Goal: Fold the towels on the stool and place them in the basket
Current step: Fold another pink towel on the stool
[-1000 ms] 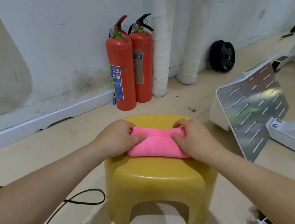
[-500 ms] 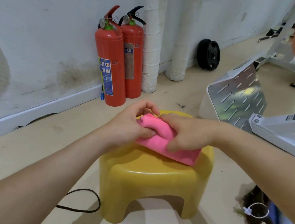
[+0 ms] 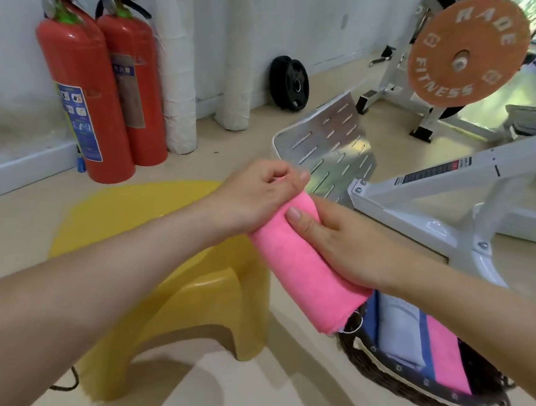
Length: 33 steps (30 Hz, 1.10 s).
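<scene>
A folded pink towel (image 3: 307, 274) is in the air to the right of the yellow stool (image 3: 144, 219), slanting down toward the dark wicker basket (image 3: 384, 373). My left hand (image 3: 257, 195) grips the towel's upper end. My right hand (image 3: 332, 240) wraps around its middle from the right side. The towel's lower end hangs just above the basket's left rim. Inside the basket lie folded towels, one grey-blue (image 3: 399, 331) and one pink (image 3: 446, 356). The stool's top is bare where I can see it.
Two red fire extinguishers (image 3: 85, 92) stand against the white wall at the left. A perforated metal plate (image 3: 333, 143) and a white gym machine frame (image 3: 455, 190) with an orange weight plate (image 3: 468, 48) stand behind the basket. A black cable (image 3: 69, 384) runs under the stool.
Both hands lifted the folded pink towel off the stool and carried it right, over the basket's edge. The view swung right, bringing the basket and weight plate into sight.
</scene>
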Tool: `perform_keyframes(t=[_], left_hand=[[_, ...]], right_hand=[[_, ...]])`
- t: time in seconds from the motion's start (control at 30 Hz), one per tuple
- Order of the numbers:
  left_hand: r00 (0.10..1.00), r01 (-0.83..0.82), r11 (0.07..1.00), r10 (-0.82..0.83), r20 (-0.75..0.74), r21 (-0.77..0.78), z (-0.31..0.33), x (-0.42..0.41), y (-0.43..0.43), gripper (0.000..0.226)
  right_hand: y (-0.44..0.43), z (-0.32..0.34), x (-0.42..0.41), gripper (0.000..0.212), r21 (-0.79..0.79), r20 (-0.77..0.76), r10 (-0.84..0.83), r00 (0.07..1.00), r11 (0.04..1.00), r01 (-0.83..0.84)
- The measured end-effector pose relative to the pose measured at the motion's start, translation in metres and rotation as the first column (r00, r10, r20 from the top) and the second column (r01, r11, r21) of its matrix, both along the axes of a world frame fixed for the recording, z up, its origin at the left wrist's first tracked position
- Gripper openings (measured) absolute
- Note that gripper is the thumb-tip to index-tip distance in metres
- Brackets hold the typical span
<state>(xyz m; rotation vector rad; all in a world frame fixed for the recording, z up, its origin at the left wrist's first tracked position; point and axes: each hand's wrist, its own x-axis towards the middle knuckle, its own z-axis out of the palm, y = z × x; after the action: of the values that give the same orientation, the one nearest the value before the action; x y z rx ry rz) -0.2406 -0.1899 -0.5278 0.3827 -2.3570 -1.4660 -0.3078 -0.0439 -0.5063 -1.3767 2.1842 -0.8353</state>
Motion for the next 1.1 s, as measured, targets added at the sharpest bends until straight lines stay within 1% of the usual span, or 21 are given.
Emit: perform_keyframes(t=[0.07,0.13,0.17,0.27,0.3,0.4,0.43,0.5,0.57,0.6,0.63,0.67,0.73,0.8,0.83,0.87,0.93,0.97,1.0,1.07,1.1], left_hand=[[1.000,0.022,0.999,-0.023,-0.020,-0.047,-0.001,-0.012,0.019,0.033],[0.999,0.032,0.995,-0.033,-0.008,-0.091,-0.003,-0.028,0.041,0.027],[1.000,0.030,0.992,-0.030,0.003,-0.119,-0.005,-0.037,0.052,0.023],[0.998,0.023,0.988,-0.014,0.060,-0.150,-0.016,-0.071,0.087,0.008],[0.997,0.019,0.988,-0.007,0.078,-0.155,-0.021,-0.084,0.099,0.007],[0.993,0.028,0.962,0.003,0.114,-0.273,-0.044,-0.122,0.136,0.025],[0.990,0.066,0.937,-0.019,0.138,-0.342,-0.054,-0.132,0.150,0.030],[0.965,0.195,0.861,-0.083,0.248,-0.470,-0.079,-0.150,0.179,0.037],[0.910,0.316,0.819,-0.118,0.398,-0.478,-0.108,-0.164,0.206,0.038],[0.884,0.322,0.838,-0.101,0.456,-0.440,-0.123,-0.170,0.220,0.038],[0.876,0.300,0.856,-0.072,0.478,-0.421,-0.138,-0.175,0.231,0.040],[0.889,0.275,0.855,-0.051,0.454,-0.441,-0.154,-0.181,0.241,0.042],[0.891,0.333,0.804,-0.097,0.444,-0.492,-0.185,-0.189,0.258,0.050],[0.810,0.464,0.715,-0.102,0.578,-0.523,-0.206,-0.188,0.270,0.061],[0.787,0.490,0.666,-0.061,0.614,-0.562,-0.216,-0.186,0.274,0.063],[0.794,0.484,0.630,-0.026,0.607,-0.607,-0.223,-0.184,0.275,0.060],[0.773,0.485,0.638,0.008,0.635,-0.599,-0.229,-0.183,0.277,0.057],[0.781,0.470,0.630,0.029,0.624,-0.618,-0.232,-0.184,0.277,0.061],[0.752,0.495,0.628,0.038,0.659,-0.601,-0.232,-0.185,0.277,0.065],[0.733,0.527,0.608,0.028,0.679,-0.594,-0.231,-0.189,0.279,0.063],[0.745,0.514,0.618,0.023,0.667,-0.595,-0.229,-0.190,0.282,0.062]], right_hand=[[0.023,-0.001,-0.009,0.033,-0.034,0.149,-0.040,0.988,0.998,0.045],[0.047,-0.003,-0.023,0.034,-0.043,0.331,-0.116,0.936,0.989,0.138],[0.060,-0.007,-0.033,0.035,-0.035,0.381,-0.150,0.912,0.984,0.176],[0.099,-0.025,-0.064,0.037,-0.036,0.442,-0.235,0.866,0.960,0.279],[0.113,-0.033,-0.077,0.037,-0.042,0.449,-0.273,0.851,0.945,0.325],[0.155,-0.059,-0.125,0.036,-0.031,0.400,-0.469,0.787,0.852,0.523],[0.168,-0.070,-0.142,0.033,-0.037,0.380,-0.533,0.756,0.808,0.588],[0.194,-0.096,-0.174,0.033,-0.029,0.355,-0.619,0.700,0.741,0.671],[0.217,-0.123,-0.199,0.031,0.022,0.341,-0.682,0.647,0.694,0.720],[0.229,-0.138,-0.208,0.027,0.065,0.332,-0.713,0.618,0.671,0.739],[0.240,-0.154,-0.215,0.025,0.120,0.318,-0.745,0.586,0.645,0.755],[0.248,-0.171,-0.221,0.028,0.177,0.301,-0.772,0.560,0.622,0.763],[0.259,-0.200,-0.226,0.033,0.290,0.255,-0.814,0.523,0.580,0.762],[0.262,-0.224,-0.226,0.033,0.352,0.246,-0.827,0.506,0.563,0.748],[0.261,-0.232,-0.222,0.034,0.374,0.263,-0.825,0.500,0.565,0.735],[0.259,-0.238,-0.218,0.036,0.387,0.278,-0.820,0.500,0.572,0.723],[0.256,-0.249,-0.211,0.041,0.395,0.262,-0.810,0.524,0.586,0.708],[0.255,-0.253,-0.208,0.043,0.400,0.228,-0.815,0.533,0.578,0.712],[0.254,-0.257,-0.207,0.044,0.394,0.184,-0.823,0.537,0.562,0.727],[0.255,-0.264,-0.207,0.044,0.372,0.098,-0.825,0.557,0.549,0.748],[0.256,-0.267,-0.207,0.043,0.363,0.061,-0.817,0.573,0.553,0.750]])
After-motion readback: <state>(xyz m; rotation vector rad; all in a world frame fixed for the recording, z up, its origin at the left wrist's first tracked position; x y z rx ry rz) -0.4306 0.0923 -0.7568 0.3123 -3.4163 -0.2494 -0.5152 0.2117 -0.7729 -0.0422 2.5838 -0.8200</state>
